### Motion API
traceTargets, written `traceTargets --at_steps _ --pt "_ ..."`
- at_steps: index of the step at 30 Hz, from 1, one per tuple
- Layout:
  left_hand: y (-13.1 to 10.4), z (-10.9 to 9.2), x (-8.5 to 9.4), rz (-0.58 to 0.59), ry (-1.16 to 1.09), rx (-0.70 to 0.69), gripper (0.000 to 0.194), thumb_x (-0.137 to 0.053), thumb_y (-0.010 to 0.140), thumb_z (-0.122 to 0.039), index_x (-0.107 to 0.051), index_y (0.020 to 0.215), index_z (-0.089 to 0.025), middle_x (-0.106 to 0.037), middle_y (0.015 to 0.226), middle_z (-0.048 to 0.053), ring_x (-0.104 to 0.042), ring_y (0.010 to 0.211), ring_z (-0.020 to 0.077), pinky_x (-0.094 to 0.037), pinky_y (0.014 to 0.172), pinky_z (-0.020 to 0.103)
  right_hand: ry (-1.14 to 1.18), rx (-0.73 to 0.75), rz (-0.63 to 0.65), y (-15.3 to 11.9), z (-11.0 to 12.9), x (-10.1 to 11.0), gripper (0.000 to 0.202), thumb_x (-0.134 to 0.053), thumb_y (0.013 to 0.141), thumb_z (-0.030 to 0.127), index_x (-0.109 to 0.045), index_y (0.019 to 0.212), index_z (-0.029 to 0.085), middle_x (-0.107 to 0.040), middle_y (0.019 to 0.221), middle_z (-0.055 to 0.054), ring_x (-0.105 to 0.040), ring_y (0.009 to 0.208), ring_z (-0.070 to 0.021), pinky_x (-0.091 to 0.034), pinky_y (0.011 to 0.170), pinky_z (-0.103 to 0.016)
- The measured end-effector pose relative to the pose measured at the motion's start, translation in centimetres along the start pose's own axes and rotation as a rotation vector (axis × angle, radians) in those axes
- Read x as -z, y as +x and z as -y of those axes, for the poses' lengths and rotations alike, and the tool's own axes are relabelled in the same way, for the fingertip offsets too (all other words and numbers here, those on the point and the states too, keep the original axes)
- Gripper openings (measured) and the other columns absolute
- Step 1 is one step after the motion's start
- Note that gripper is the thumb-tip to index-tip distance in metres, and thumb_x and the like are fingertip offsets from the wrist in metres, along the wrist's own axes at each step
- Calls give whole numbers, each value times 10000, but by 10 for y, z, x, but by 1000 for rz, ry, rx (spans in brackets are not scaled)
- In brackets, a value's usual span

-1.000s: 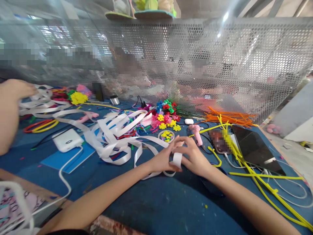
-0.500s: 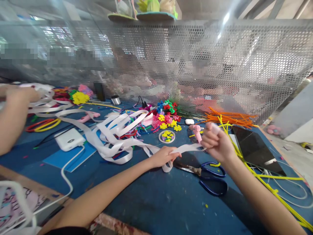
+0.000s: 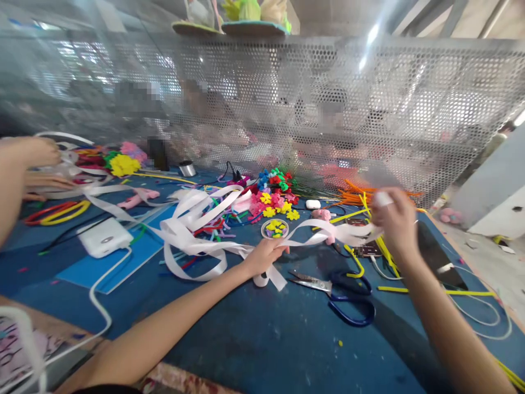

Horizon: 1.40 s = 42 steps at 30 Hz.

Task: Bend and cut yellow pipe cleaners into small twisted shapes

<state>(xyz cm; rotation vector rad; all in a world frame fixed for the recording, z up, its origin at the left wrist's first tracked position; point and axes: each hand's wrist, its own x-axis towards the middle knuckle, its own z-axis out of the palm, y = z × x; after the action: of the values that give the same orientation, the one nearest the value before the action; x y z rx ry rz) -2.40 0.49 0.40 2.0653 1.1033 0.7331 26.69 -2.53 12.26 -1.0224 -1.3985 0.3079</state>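
Observation:
A long white ribbon (image 3: 197, 249) lies in loose loops across the blue table and runs through both my hands. My left hand (image 3: 266, 256) is closed on it near the table's middle, and a short cut end hangs below the fingers. Off to the right, my right hand (image 3: 396, 219), a little blurred, is raised and closed round another stretch of the ribbon. Between the hands the ribbon sags in a twisted double band. Blue-handled scissors (image 3: 331, 289) lie partly spread on the table, just right of my left hand.
Fuzzy flowers (image 3: 276, 202) and a ring of tape (image 3: 263, 230) lie behind my left hand. A white power box (image 3: 104, 236) with a cable stands left. Orange stems (image 3: 348, 196) and a dark tablet (image 3: 443, 257) are right. A co-worker's hand (image 3: 43, 152) handles ribbon far left.
My right hand has moved right and slightly up, drawing out more ribbon between my hands. The yellow stems by it have shifted, uncovering a phone. My left hand keeps its hold.

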Motion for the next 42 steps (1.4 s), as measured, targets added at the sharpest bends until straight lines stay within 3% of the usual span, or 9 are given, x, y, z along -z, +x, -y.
traceTargets --at_steps 4,8,16,20,23,29,33,37,42 --pt "-6 -11 -4 49 419 -64 231 -377 880 -238 -596 847 -177 -638 707 27 -611 678 176 -413 605 236 -244 180 677 -58 -3 -67 432 -462 777 149 -456 1209 155 -561 1188 -113 -535 1067 -210 -441 830 -321" --pt "-11 -16 -9 75 569 -76 209 -433 815 -160 -595 946 -177 -684 910 78 -637 871 242 -441 728 291 -542 162 997 -99 -14 -97 677 -487 752 171 -244 1382 128 -496 1296 -174 -609 968 -237 -468 757 -314" --pt "-11 -25 -4 94 671 -117 305 -314 937 -331 -584 877 -203 -686 816 36 -657 785 201 -426 663 249 -717 39 752 -51 -32 -67 236 -337 856 194 -556 940 166 -665 820 -91 -625 751 -205 -427 645 -271" --pt "-6 -19 2 82 653 -81 296 -311 940 -323 -584 899 -215 -684 792 21 -657 764 188 -418 651 239 42 -207 106 -13 -37 -35 165 -381 792 206 -536 740 185 -570 587 6 -529 536 -136 -406 518 -226" --pt "-4 -15 1 74 697 -68 287 -322 936 -337 -582 930 -217 -687 799 28 -657 778 190 -420 647 236 640 -362 -5 3 -30 -16 164 -404 804 274 -540 771 188 -600 683 -15 -564 599 -146 -459 530 -258" --pt "-7 -17 -3 126 843 -97 190 -398 902 -293 -559 962 -212 -692 802 40 -664 776 218 -430 625 250 1018 -483 289 -7 -8 -22 78 -446 825 206 -473 751 207 -406 542 82 -239 341 -40 -272 337 -143" --pt "-12 -20 -7 124 863 -85 176 -419 858 -205 -554 970 -189 -689 774 58 -667 739 243 -444 620 280 456 -377 653 -49 -5 -62 241 -431 823 227 -482 1058 234 -579 839 6 -379 420 -53 -333 389 -180" --pt "-16 -23 -10 106 860 -79 225 -405 862 -208 -545 1035 -170 -694 845 83 -668 775 248 -463 657 304 -149 -1 922 -94 -14 -94 571 -447 750 143 -352 1313 130 -476 1277 -168 -533 1044 -228 -441 840 -362" --pt "-17 -27 -11 101 851 -111 177 -445 867 -264 -570 964 -185 -692 837 58 -666 791 232 -462 662 283 -474 -52 1028 -101 -19 -99 507 -448 754 139 -424 1260 110 -639 1044 -152 -601 953 -245 -430 742 -299"
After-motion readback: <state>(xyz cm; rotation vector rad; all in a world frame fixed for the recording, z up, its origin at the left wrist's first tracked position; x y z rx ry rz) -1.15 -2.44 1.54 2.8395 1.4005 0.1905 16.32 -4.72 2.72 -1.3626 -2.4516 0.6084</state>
